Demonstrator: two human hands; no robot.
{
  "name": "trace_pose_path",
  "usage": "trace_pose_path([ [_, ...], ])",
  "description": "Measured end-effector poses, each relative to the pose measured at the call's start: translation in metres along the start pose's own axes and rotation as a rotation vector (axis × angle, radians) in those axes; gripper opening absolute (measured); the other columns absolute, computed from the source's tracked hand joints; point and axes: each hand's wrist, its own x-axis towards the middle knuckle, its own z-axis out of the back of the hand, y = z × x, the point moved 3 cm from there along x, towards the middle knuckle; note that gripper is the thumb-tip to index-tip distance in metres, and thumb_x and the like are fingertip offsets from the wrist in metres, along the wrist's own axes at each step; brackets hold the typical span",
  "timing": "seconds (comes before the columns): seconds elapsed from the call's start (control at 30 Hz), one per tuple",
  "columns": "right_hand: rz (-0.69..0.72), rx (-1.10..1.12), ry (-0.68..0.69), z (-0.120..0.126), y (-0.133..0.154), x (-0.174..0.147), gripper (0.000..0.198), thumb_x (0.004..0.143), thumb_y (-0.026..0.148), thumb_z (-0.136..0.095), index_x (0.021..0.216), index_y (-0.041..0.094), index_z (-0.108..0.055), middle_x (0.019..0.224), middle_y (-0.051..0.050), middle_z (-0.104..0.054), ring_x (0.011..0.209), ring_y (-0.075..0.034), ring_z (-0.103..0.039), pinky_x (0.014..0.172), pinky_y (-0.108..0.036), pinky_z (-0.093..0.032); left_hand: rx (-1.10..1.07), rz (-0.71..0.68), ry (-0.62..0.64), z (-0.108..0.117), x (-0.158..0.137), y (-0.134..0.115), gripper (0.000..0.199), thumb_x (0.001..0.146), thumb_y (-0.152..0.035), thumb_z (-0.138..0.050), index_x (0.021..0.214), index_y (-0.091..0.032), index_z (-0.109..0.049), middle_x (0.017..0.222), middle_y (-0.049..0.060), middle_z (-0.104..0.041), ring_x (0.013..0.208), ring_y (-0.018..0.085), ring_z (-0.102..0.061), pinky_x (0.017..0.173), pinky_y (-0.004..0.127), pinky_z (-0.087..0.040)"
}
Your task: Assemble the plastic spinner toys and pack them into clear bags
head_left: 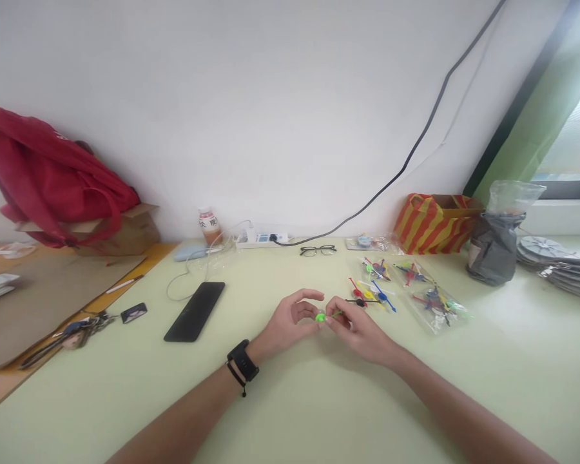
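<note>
Green piece (320, 318) held short of the surface's (280, 412) far edge, long axis running rightward into the pinching right hand (355, 327); left hand (290, 319) curled at its left end, grip unconfirmed

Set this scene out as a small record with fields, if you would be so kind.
Left hand: fingers curved around the green piece; firmness of grip unclear
Right hand: pinching the green piece
Left wrist: black watch
Beyond right hand: loose coloured pieces
Further right: clear bags of similar pieces
Left of hands: black flat device
Near wall: eyeglasses, power strip
Surface: pale green table
</note>
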Motion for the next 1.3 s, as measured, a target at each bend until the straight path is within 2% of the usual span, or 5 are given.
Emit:
trace_pose_path([
  [0.2,0.024,-0.004,-0.023,0.005,0.002,0.000,0.014,0.103,0.032,-0.049,0.094,0.022,-0.053,0.083,0.000,-0.053,0.073,-0.016,-0.049,0.063,-0.029,-0.039,-0.082,0.125,0.131,-0.005,0.000,-0.003,0.030,0.096,-0.043,-0.069,0.110,-0.017,-0.075,0.107,0.009,-0.073,0.094,0.020,-0.066,0.087,0.033,-0.049],
  [0.4,0.149,-0.190,-0.244,0.006,-0.009,0.000,0.030,0.098,0.025,-0.056,0.128,0.024,-0.053,0.116,-0.009,-0.056,0.090,-0.019,-0.056,0.079,-0.035,-0.050,-0.049,0.212,0.001,0.005,0.002,0.013,0.031,0.084,-0.040,-0.082,0.103,-0.017,-0.073,0.098,0.006,-0.073,0.089,0.018,-0.064,0.080,0.029,-0.046],
  [0.7,0.209,-0.246,-0.243,0.006,-0.008,-0.002,0.036,0.104,0.026,-0.049,0.139,0.029,-0.055,0.096,-0.004,-0.061,0.079,-0.017,-0.058,0.071,-0.032,-0.052,-0.282,0.278,-0.068,0.007,0.004,0.006,0.028,0.075,-0.018,-0.078,0.103,-0.020,-0.076,0.088,0.001,-0.063,0.081,0.015,-0.062,0.082,0.032,-0.049],
  [1.2,0.159,-0.070,-0.251,0.007,-0.004,0.000,0.058,0.104,0.033,-0.047,0.160,0.031,-0.031,0.094,-0.002,-0.057,0.073,-0.015,-0.054,0.069,-0.030,-0.052,-0.198,0.205,-0.077,0.009,0.005,0.008,0.024,0.081,-0.030,-0.084,0.096,-0.015,-0.072,0.083,0.004,-0.069,0.075,0.015,-0.065,0.075,0.030,-0.053],
  [1.3,0.065,0.035,-0.237,0.004,-0.003,0.000,0.043,0.103,0.041,-0.050,0.143,0.027,-0.051,0.098,-0.003,-0.057,0.071,-0.014,-0.053,0.061,-0.027,-0.048,-0.194,0.178,-0.069,0.010,0.005,0.009,0.026,0.081,-0.031,-0.084,0.097,-0.014,-0.072,0.084,0.005,-0.070,0.076,0.016,-0.066,0.075,0.030,-0.053],
])
